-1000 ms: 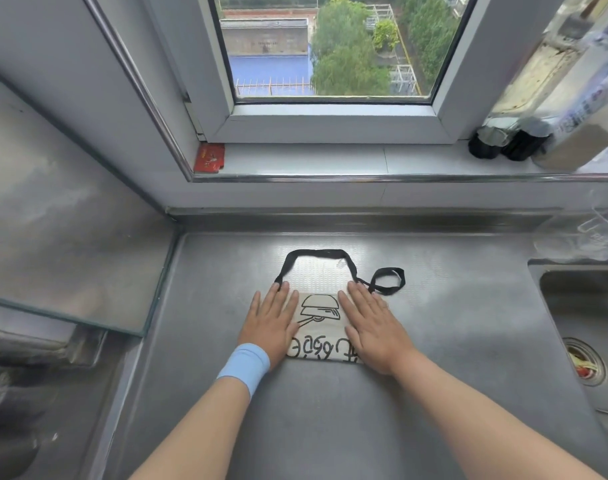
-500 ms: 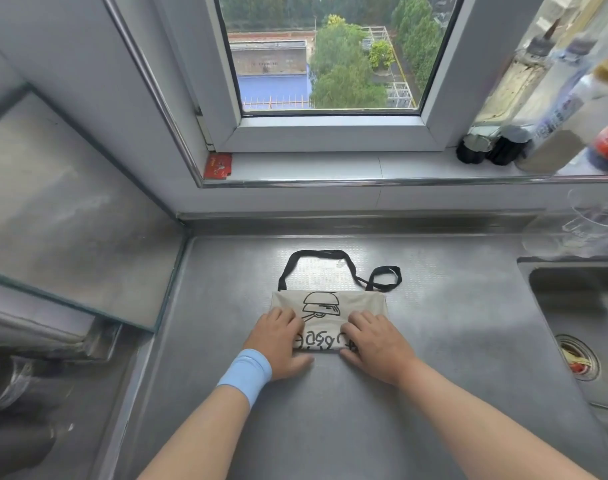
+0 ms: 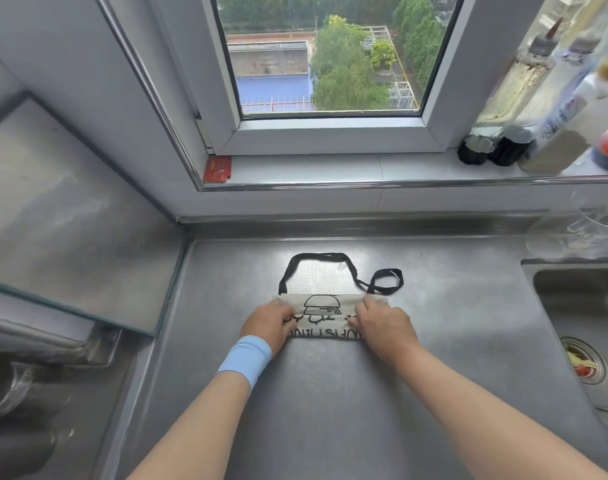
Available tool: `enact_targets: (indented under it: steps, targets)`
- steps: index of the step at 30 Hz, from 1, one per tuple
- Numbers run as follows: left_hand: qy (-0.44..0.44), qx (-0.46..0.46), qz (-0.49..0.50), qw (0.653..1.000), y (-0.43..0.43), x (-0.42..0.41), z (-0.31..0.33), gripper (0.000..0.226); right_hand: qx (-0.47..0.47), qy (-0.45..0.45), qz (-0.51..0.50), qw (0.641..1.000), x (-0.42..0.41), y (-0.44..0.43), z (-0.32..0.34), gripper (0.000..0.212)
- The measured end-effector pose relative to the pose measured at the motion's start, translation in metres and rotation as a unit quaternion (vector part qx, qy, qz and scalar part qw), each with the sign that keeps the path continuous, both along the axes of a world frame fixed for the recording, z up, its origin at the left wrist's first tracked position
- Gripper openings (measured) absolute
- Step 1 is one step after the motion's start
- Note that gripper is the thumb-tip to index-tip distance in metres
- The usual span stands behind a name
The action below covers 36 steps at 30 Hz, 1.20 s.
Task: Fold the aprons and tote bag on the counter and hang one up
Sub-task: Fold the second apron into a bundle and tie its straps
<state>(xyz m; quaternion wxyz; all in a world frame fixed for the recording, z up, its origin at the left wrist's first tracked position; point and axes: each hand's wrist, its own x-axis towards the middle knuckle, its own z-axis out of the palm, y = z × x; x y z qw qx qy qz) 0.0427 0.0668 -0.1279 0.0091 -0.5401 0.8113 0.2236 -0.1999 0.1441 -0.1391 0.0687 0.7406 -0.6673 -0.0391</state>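
A beige cloth tote bag (image 3: 325, 318) with a black printed drawing and lettering lies folded small on the steel counter (image 3: 330, 410). Its black straps (image 3: 333, 268) loop out behind it toward the window. My left hand (image 3: 268, 325), a light blue wristband on its wrist, grips the bag's left end. My right hand (image 3: 385, 323) grips the right end. Both hold the near edge rolled up and over, so a band of lettering from the underside shows along the front.
A sink (image 3: 579, 327) with a drain strainer is set into the counter at right. Bottles (image 3: 524, 109) stand on the window sill at upper right, and a clear container (image 3: 579, 233) sits by the sink. A glass panel (image 3: 70, 216) rises at left.
My hands slid from flat on the bag to its near edge, curled round it and turned that edge up and over toward the window. The bag now looks narrower front to back.
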Motion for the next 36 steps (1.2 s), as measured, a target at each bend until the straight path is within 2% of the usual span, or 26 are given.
enact_targets:
  steps: [2,4,5,6,7,10,12,14,18,21,25,29,32,36]
  targets:
    - [-0.037,-0.066,-0.005,0.997,0.001,-0.006,0.0,0.027,-0.001,-0.013,-0.009,1.0,-0.001,-0.005,-0.003,0.038]
    - [-0.033,-0.143,-0.054,0.988,0.005,-0.018,0.0,0.038,-0.015,-0.022,0.019,0.999,-0.001,-0.01,-0.004,0.027]
    - [-0.014,-0.187,-0.105,0.977,0.008,-0.026,-0.003,0.033,-0.031,-0.025,0.048,0.998,0.001,-0.012,-0.005,0.017]
    - [-0.003,-0.22,-0.157,0.963,0.013,-0.034,-0.005,0.025,-0.046,-0.036,0.071,0.996,0.005,-0.013,-0.006,0.016]
    - [-0.002,-0.232,-0.192,0.953,0.018,-0.039,-0.009,0.022,-0.053,-0.055,0.084,0.994,0.01,-0.013,-0.008,0.026]
    - [-0.028,-0.161,-0.218,0.962,0.028,-0.041,-0.022,0.038,-0.001,-0.154,0.049,0.987,0.022,-0.009,-0.013,0.058]
    - [-0.04,-0.116,-0.217,0.968,0.03,-0.03,-0.028,0.05,0.049,-0.222,0.009,0.974,0.017,-0.004,-0.023,0.069]
    - [-0.052,-0.097,-0.225,0.968,0.028,-0.017,-0.029,0.057,0.088,-0.253,-0.007,0.963,0.005,-0.002,-0.028,0.067]
    - [-0.058,-0.063,-0.244,0.966,0.017,-0.006,-0.026,0.067,0.092,-0.288,-0.016,0.953,-0.01,-0.007,-0.034,0.064]
    - [0.01,-0.017,-0.196,0.98,0.014,-0.008,-0.022,0.063,0.061,-0.285,-0.009,0.957,-0.013,-0.008,-0.038,0.063]
    - [0.042,-0.008,-0.179,0.983,0.011,-0.006,-0.023,0.043,-0.012,-0.242,0.029,0.97,-0.007,-0.011,-0.024,0.037]
    - [0.016,-0.11,-0.177,0.978,0.013,-0.001,-0.022,0.043,0.009,-0.205,0.115,0.972,-0.01,-0.002,-0.016,0.007]
    - [0.007,-0.133,-0.142,0.981,0.017,-0.001,-0.016,0.046,0.047,-0.179,0.106,0.977,-0.015,0.001,-0.013,0.026]
    - [-0.004,-0.082,-0.129,0.988,0.01,0.004,-0.012,0.053,0.06,-0.119,0.104,0.986,-0.008,-0.007,-0.002,0.017]
